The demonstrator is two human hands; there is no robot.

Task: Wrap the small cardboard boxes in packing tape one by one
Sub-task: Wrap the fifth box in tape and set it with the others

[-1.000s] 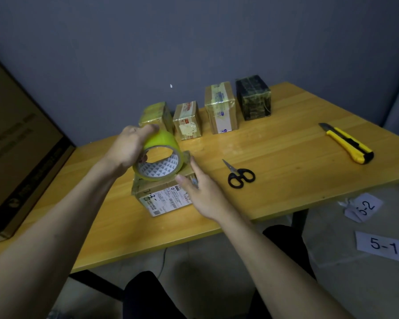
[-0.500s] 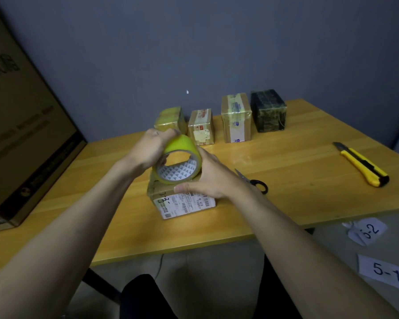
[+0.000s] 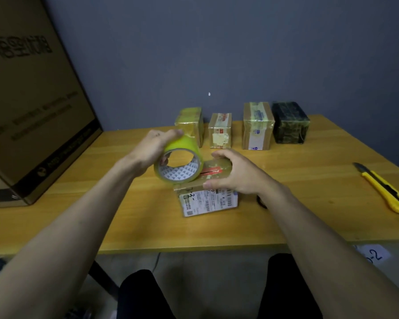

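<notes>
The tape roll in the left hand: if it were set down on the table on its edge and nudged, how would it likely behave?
The tape roll is a round ring, so on edge it would probably roll across the flat table. The left hand holds it up alone, so it seems fairly light. Its glossy surface may be slippery.

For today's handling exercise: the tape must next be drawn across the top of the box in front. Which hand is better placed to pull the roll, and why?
The left hand: it already grips the tape roll at the box's top left edge. The right hand holds the box top, steadying it.
</notes>
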